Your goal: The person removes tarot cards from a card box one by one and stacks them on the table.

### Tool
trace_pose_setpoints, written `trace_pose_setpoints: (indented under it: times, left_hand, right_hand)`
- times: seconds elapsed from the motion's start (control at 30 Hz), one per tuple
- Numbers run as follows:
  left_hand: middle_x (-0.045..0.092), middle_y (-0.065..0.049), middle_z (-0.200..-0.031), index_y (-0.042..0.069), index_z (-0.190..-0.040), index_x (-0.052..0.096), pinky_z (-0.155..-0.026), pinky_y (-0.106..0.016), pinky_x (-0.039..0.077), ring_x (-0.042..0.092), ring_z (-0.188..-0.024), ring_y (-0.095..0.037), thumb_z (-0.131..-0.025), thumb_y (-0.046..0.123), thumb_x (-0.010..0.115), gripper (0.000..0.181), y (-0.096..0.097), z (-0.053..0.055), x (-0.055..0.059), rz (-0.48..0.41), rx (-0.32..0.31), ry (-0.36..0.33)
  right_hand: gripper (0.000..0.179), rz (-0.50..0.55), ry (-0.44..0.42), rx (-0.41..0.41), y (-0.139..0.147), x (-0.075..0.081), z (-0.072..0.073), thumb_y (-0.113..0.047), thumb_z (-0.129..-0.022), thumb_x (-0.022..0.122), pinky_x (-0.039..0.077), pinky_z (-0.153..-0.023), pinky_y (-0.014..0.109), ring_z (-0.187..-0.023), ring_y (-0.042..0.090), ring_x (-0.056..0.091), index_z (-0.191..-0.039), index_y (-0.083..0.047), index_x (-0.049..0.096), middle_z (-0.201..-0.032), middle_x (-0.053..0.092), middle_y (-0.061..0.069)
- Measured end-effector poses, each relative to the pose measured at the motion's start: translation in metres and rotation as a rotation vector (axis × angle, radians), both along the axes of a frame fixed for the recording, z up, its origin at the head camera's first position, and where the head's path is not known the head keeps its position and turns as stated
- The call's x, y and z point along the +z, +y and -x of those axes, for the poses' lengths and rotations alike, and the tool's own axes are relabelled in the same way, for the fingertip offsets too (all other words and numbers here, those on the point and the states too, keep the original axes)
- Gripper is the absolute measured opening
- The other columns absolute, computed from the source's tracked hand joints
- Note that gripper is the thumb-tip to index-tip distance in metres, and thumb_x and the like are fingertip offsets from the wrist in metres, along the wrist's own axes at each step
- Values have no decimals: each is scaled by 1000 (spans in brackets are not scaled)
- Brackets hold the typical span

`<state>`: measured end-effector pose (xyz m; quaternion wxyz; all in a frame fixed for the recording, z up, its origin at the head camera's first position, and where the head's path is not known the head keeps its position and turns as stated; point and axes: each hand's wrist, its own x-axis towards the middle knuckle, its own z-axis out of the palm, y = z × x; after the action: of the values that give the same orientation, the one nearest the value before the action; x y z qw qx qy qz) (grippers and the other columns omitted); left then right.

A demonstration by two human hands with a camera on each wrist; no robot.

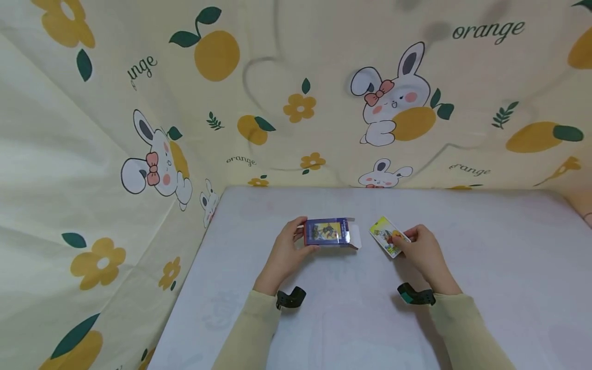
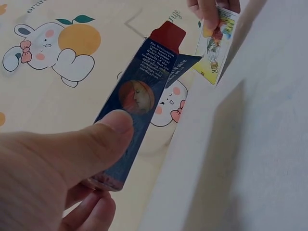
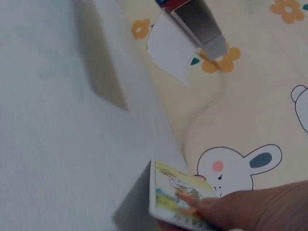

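Note:
My left hand (image 1: 285, 253) grips a blue card box (image 1: 326, 232) by its left end, thumb along the narrow side. Printed text and a round face picture show on that side of the box (image 2: 132, 101) in the left wrist view. Its flaps stand open at the right end, and the right wrist view looks into a grey interior (image 3: 199, 21). To the right, my right hand (image 1: 426, 254) pinches a small stack of illustrated cards (image 1: 383, 234) with yellow edges. The stack (image 3: 175, 192) has visible thickness, its top card facing up. A gap separates cards and box.
A white-covered table (image 1: 342, 318) lies beneath both hands. Behind and to the left hangs a cream cloth (image 1: 324, 67) printed with rabbits, oranges and flowers. Each wrist wears a dark band, the left band (image 1: 291, 297) and the right band (image 1: 416, 294).

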<state>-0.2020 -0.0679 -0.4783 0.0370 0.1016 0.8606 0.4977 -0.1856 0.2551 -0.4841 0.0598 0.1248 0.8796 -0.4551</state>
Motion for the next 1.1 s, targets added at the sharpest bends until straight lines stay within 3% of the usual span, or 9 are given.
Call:
trace_pose_setpoints:
  times: [0.17,0.33,0.57,0.83,1.1]
  left_hand:
    - [44,-10,-141,13,-146,38,-101,-36,48,52,-123,-24,-80,19,81,79,1,1,-1,3,-10,-2]
    - [44,-9,-141,15,-146,38,-101,-36,48,52,-123,-24,-80,21,80,79,1,0,-2,19,-9,-8]
    - [44,-8,-142,17,-147,37,-100,-35,49,51,-124,-24,-80,22,81,80,3,-1,-2,26,0,-29]
    - [44,-7,-142,18,-147,37,-100,-37,48,51,-125,-23,-81,24,80,79,0,-1,-1,22,-12,-4]
    - [44,-8,-142,16,-146,38,-101,-37,48,51,-124,-23,-81,22,80,79,-2,-1,0,15,-13,-14]
  right_hand:
    - [41,-111,-32,22,3,-1,-3,-35,-93,64,44,-56,29,-76,25,54,-102,2,47,-93,58,17]
    - [46,-193,-61,50,4,-1,-5,-40,-91,64,39,-57,31,-79,28,49,-103,1,46,-93,54,15]
    - [50,-235,-80,77,4,-3,-5,-41,-89,67,38,-57,31,-78,29,49,-101,2,45,-91,54,16]
    - [54,-303,-115,81,5,-6,-6,-47,-87,68,33,-54,30,-72,27,47,-99,0,45,-79,52,12]
    - [55,-316,-108,84,3,-9,-7,-48,-87,67,34,-53,31,-71,27,48,-100,2,47,-80,55,12]
